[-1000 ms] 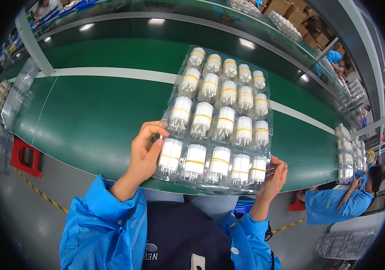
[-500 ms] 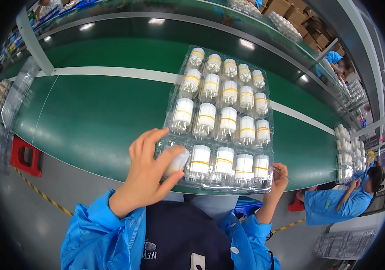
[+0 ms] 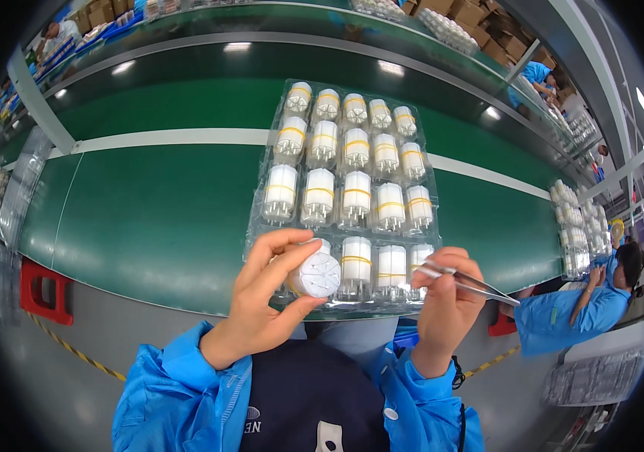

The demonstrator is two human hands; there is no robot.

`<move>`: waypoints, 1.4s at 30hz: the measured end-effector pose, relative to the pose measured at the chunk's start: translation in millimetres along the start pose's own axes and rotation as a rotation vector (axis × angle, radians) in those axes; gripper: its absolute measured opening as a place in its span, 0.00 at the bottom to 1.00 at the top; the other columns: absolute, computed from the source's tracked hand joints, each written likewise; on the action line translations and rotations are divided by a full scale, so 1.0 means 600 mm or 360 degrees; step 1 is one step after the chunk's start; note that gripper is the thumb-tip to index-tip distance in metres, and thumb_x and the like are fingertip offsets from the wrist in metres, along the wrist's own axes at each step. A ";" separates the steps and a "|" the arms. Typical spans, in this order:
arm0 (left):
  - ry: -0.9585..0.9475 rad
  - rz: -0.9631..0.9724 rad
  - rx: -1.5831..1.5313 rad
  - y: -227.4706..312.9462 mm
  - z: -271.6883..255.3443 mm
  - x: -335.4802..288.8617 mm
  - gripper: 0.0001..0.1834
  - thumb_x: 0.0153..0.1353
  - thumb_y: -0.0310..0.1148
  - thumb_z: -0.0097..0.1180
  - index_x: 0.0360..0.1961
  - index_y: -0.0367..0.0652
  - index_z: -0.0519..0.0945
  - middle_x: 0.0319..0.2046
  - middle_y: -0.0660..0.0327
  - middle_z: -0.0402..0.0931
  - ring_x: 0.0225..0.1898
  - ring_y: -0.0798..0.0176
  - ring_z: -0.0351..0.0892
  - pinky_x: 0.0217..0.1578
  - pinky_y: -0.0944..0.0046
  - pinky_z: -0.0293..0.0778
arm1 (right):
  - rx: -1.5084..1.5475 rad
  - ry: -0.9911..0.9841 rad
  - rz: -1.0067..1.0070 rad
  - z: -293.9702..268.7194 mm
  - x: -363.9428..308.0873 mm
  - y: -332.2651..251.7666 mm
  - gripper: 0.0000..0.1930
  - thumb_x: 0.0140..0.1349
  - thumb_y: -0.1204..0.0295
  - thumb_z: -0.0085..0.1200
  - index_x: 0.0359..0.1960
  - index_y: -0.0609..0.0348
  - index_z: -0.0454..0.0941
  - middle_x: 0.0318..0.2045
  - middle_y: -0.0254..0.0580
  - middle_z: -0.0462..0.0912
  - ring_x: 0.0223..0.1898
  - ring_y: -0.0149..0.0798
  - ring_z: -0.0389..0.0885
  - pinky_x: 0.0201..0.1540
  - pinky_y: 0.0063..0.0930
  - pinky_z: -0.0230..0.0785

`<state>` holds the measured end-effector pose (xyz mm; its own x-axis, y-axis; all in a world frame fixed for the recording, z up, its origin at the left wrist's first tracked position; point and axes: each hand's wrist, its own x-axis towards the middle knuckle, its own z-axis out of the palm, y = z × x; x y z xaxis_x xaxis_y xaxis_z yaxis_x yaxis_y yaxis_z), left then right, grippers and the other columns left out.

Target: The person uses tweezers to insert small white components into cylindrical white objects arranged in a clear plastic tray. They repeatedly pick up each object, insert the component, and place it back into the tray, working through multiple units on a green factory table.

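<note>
Between the thumb and fingers of my left hand (image 3: 258,297) is a white cylinder (image 3: 317,276), raised over the tray's near left corner and tilted so its round, segmented end shows. My right hand (image 3: 448,309) grips metal tweezers (image 3: 482,287) at the tray's near right corner; their tips point away to the right, touching nothing. Under both hands lies a clear plastic tray (image 3: 258,203) with rows of similar white cylinders (image 3: 356,197). Most of these have a yellow band and metal pins toward me. My fingers partly cover the near row.
The tray rests on a green work surface (image 3: 149,218) with a white strip (image 3: 179,136) across it. Stacked trays of white parts (image 3: 572,233) stand at right, near a co-worker in blue (image 3: 574,309). A red stool (image 3: 45,292) is below left.
My left hand has lifted the cylinder from the near left corner and turned its end up. My right hand has risen from the tray's edge, bringing the tweezers into plain sight.
</note>
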<state>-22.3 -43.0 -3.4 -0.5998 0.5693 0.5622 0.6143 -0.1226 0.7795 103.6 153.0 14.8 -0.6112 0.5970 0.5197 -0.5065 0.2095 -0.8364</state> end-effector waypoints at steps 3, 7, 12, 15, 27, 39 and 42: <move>-0.0088 0.0055 0.0134 -0.004 0.001 -0.001 0.33 0.46 0.24 0.67 0.57 0.35 0.75 0.52 0.50 0.73 0.49 0.48 0.72 0.52 0.55 0.68 | 0.0132 -0.0262 0.0043 0.032 -0.004 -0.020 0.11 0.60 0.83 0.57 0.44 0.72 0.77 0.39 0.52 0.78 0.35 0.39 0.84 0.36 0.31 0.82; -0.0190 0.0082 0.0169 0.001 0.001 0.003 0.33 0.46 0.23 0.66 0.59 0.34 0.74 0.50 0.50 0.73 0.48 0.47 0.71 0.52 0.53 0.67 | 0.0345 -0.0297 0.0358 0.062 -0.008 -0.038 0.13 0.57 0.85 0.60 0.44 0.72 0.78 0.38 0.52 0.79 0.40 0.42 0.84 0.43 0.33 0.83; -0.0238 0.0034 -0.0110 0.009 0.002 0.001 0.34 0.52 0.22 0.62 0.62 0.32 0.69 0.50 0.48 0.71 0.48 0.49 0.72 0.50 0.57 0.69 | 0.0050 -0.0492 0.0515 0.071 0.000 -0.040 0.14 0.56 0.84 0.61 0.46 0.69 0.81 0.39 0.49 0.80 0.41 0.39 0.83 0.43 0.28 0.79; -0.0256 0.0021 -0.0220 0.006 0.003 0.000 0.34 0.54 0.22 0.61 0.64 0.32 0.68 0.50 0.47 0.70 0.47 0.50 0.73 0.49 0.59 0.70 | -0.0003 -0.0533 0.0235 0.062 0.004 -0.025 0.15 0.54 0.81 0.64 0.45 0.67 0.82 0.40 0.48 0.80 0.39 0.37 0.82 0.41 0.27 0.76; -0.0345 0.0007 -0.0262 0.007 0.005 0.000 0.35 0.55 0.21 0.60 0.65 0.32 0.66 0.49 0.47 0.69 0.47 0.51 0.73 0.47 0.60 0.70 | 0.0094 -0.0538 0.0249 0.066 -0.008 -0.019 0.11 0.54 0.81 0.63 0.40 0.67 0.82 0.37 0.51 0.84 0.40 0.39 0.83 0.42 0.28 0.74; -0.0378 -0.0012 -0.0276 0.006 0.008 0.003 0.33 0.57 0.24 0.59 0.65 0.29 0.66 0.49 0.48 0.69 0.48 0.53 0.72 0.49 0.61 0.70 | -0.0004 -0.0491 0.0252 0.065 -0.009 -0.016 0.07 0.57 0.80 0.62 0.38 0.66 0.82 0.36 0.50 0.85 0.39 0.39 0.83 0.44 0.30 0.74; -0.0368 0.0000 -0.0278 0.006 0.009 0.004 0.34 0.56 0.22 0.59 0.65 0.30 0.66 0.49 0.48 0.69 0.47 0.52 0.72 0.49 0.60 0.69 | 0.0027 -0.0459 0.0311 0.066 -0.010 -0.014 0.07 0.57 0.80 0.62 0.37 0.67 0.82 0.35 0.49 0.85 0.39 0.39 0.83 0.44 0.30 0.74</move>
<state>-18.7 -37.5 -0.6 -0.4547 0.7369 0.5002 0.5047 -0.2496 0.8265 87.5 117.1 25.4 -0.8432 0.3803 0.3800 -0.3716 0.0984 -0.9232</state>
